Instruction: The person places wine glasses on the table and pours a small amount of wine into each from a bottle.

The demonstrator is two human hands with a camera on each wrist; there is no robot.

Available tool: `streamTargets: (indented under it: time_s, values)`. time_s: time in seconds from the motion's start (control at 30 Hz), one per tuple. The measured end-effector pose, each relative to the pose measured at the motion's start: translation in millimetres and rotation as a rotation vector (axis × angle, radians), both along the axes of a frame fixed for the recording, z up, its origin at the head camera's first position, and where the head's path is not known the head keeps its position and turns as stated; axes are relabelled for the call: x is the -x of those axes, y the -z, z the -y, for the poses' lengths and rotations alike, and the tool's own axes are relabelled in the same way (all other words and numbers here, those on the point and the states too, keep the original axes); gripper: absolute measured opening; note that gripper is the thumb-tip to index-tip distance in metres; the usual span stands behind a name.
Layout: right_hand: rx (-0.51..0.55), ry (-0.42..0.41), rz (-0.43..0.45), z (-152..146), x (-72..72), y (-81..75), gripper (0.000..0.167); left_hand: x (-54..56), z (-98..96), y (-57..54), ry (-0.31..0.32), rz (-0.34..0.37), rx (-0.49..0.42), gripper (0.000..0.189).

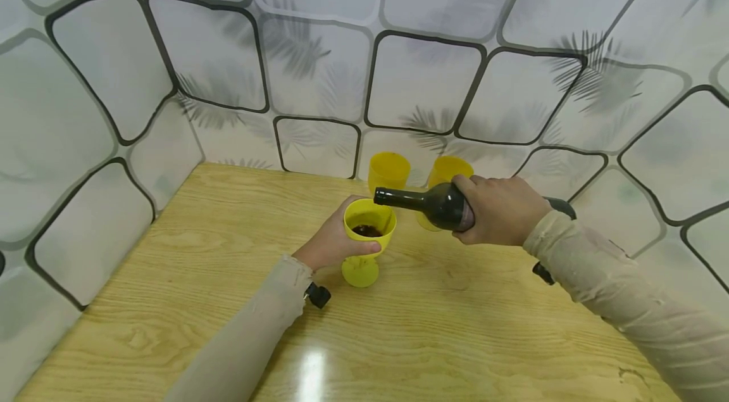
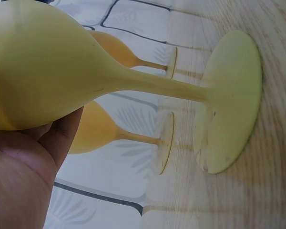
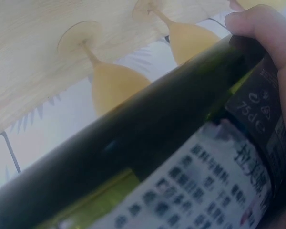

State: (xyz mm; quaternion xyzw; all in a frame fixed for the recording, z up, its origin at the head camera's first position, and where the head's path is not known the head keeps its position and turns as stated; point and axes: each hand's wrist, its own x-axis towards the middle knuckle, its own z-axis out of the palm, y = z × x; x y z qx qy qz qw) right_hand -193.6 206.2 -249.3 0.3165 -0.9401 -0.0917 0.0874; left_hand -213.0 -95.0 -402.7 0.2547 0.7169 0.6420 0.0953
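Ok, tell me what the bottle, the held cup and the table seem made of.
Bottle: probably glass, dark and glossy, since light shows green through it. Held cup: plastic or coated glass; its matte yellow surface fits both. Table: wood or laminate, grained, shiny where light reflects.

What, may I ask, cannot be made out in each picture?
Head view: the stem of the rear right goblet, hidden by the bottle.
Left wrist view: the rim of the held goblet, cut off by the left edge.
Right wrist view: some print on the label, blurred.
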Motion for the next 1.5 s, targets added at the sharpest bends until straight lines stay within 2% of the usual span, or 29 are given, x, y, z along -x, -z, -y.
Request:
streamTargets:
  time_s: [0.4, 0.73, 1.5]
  values:
    - [0.009, -0.002, 0.027, 5.2, 0.7, 3.0, 0.065, 0.1, 0.4, 0.5, -0.005, 0.017, 0.009, 0.081]
    - [-0.002, -0.013, 0.044, 12.8, -1.0, 2.2, 0.066, 0.9, -0.5, 2.6, 0.001, 0.004, 0.008, 0.081]
    - [-0.010, -0.010, 0.047, 14.5, 2.0, 4.0, 0.065, -1.2, 0.7, -1.4, 0.001, 0.020, 0.020, 0.084]
